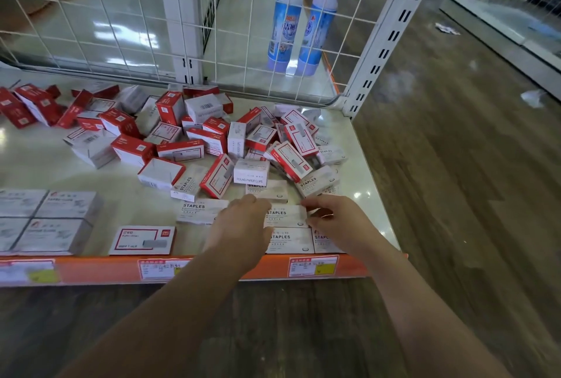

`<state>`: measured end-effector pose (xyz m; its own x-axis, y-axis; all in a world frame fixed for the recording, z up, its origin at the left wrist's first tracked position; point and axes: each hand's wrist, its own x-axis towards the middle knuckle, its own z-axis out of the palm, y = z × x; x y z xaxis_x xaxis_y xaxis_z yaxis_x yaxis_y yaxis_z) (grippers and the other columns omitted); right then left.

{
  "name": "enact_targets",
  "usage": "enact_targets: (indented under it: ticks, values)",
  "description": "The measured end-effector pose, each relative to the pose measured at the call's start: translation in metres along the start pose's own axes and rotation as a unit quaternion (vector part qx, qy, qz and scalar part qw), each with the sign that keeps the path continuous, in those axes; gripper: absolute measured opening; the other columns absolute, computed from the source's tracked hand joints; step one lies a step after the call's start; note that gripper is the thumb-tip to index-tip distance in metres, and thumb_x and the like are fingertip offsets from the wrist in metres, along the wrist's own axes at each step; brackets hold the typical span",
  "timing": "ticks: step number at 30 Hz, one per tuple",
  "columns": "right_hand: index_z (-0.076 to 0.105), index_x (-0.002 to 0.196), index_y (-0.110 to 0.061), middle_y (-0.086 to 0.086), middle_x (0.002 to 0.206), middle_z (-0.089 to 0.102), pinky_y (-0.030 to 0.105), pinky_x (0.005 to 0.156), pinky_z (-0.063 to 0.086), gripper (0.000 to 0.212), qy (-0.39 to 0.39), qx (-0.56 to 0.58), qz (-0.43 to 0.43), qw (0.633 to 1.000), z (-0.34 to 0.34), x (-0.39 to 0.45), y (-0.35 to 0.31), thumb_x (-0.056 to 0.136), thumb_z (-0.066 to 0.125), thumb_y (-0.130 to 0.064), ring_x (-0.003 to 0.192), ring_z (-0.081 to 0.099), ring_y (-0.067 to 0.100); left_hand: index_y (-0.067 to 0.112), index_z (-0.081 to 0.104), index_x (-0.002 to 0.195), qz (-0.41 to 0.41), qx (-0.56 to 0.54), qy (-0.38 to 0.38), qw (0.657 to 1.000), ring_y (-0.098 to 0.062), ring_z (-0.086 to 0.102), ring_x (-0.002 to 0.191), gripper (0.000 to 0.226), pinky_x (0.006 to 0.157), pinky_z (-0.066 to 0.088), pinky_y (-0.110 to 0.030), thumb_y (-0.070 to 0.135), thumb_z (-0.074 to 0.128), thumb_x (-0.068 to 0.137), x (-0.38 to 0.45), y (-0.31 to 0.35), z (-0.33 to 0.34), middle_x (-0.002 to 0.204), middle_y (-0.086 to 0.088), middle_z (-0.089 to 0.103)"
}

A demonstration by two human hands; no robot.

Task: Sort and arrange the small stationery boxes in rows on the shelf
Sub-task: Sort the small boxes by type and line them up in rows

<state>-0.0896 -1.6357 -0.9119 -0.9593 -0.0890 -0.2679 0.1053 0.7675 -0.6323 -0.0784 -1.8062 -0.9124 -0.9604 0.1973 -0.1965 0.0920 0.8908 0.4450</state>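
A loose heap of small red-and-white and white stationery boxes [212, 141] covers the middle and back of the shelf [370, 195]. At the front right, white STAPLES boxes lie flat in rows. Both my hands are at one STAPLES box [285, 215] in the second row: my left hand [243, 223] lies along its left end, and my right hand [334, 216] pinches its right end with thumb and fingers. Two more STAPLES boxes [288, 239] lie in front of it, and another [197, 210] to the left. A red-framed box [142, 239] lies flat at the front.
Larger white boxes [42, 223] sit packed together at the front left. The shelf's orange front strip [91, 270] carries price labels. A white wire grid [121, 13] backs the shelf, with two spray bottles [300, 22] behind it. Wooden floor lies to the right.
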Motion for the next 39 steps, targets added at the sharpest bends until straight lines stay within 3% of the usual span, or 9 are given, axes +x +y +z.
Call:
enact_targets:
  ticks: [5, 9, 19, 24, 31, 39]
  values:
    - [0.059, 0.122, -0.022, -0.011, 0.106, 0.058, 0.016, 0.071, 0.051, 0.031, 0.002, 0.004, -0.001, 1.000, 0.0005, -0.0007, 0.0015, 0.092, 0.055, -0.016, 0.095, 0.056, 0.007, 0.025, 0.043, 0.135, 0.004, -0.007, -0.002, 1.000, -0.015, 0.041, 0.122, 0.043, 0.101, 0.038, -0.032, 0.031, 0.052, 0.093, -0.0009, -0.0016, 0.0008, 0.135, 0.003, 0.045]
    - [0.060, 0.123, -0.020, -0.004, 0.112, 0.064, 0.023, 0.083, 0.052, 0.032, 0.017, 0.007, -0.006, 1.000, 0.0025, 0.0011, 0.0035, 0.091, 0.057, -0.014, 0.095, 0.059, 0.008, 0.024, 0.044, 0.134, 0.011, -0.006, 0.001, 1.000, -0.015, 0.042, 0.121, 0.042, 0.100, 0.040, -0.031, 0.030, 0.052, 0.093, -0.0012, -0.0025, 0.0010, 0.134, 0.003, 0.045]
    - [0.059, 0.124, -0.021, -0.003, 0.116, 0.064, 0.027, 0.084, 0.053, 0.033, 0.018, 0.002, -0.006, 1.000, 0.0049, 0.0018, 0.0051, 0.092, 0.056, -0.014, 0.100, 0.059, 0.011, 0.025, 0.042, 0.137, 0.019, -0.016, -0.004, 1.000, -0.014, 0.039, 0.124, 0.046, 0.103, 0.038, -0.032, 0.031, 0.053, 0.092, -0.0008, -0.0055, 0.0010, 0.137, 0.005, 0.043]
    - [0.058, 0.125, -0.021, -0.003, 0.117, 0.063, 0.026, 0.082, 0.053, 0.034, 0.021, 0.004, -0.003, 1.000, 0.0049, 0.0015, 0.0043, 0.092, 0.055, -0.012, 0.100, 0.058, 0.011, 0.026, 0.042, 0.137, 0.015, -0.022, -0.009, 1.000, -0.014, 0.040, 0.124, 0.046, 0.102, 0.039, -0.032, 0.032, 0.053, 0.092, -0.0001, -0.0062, 0.0018, 0.138, 0.006, 0.043]
    - [0.058, 0.125, -0.021, -0.003, 0.119, 0.062, 0.014, 0.069, 0.048, 0.034, 0.024, -0.001, -0.005, 1.000, 0.0055, 0.0015, 0.0051, 0.093, 0.054, -0.013, 0.094, 0.054, 0.006, 0.026, 0.043, 0.136, 0.010, -0.025, -0.010, 1.000, -0.013, 0.041, 0.124, 0.046, 0.102, 0.039, -0.032, 0.032, 0.054, 0.092, -0.0005, -0.0054, 0.0019, 0.138, 0.006, 0.043]
    - [0.058, 0.124, -0.022, -0.004, 0.120, 0.061, 0.015, 0.071, 0.049, 0.033, 0.024, -0.003, 0.005, 1.000, 0.0054, 0.0009, 0.0021, 0.092, 0.055, -0.015, 0.095, 0.054, 0.007, 0.025, 0.045, 0.135, 0.014, -0.022, -0.011, 1.000, -0.013, 0.040, 0.124, 0.044, 0.102, 0.039, -0.031, 0.032, 0.053, 0.092, -0.0006, -0.0058, 0.0008, 0.138, 0.007, 0.043]
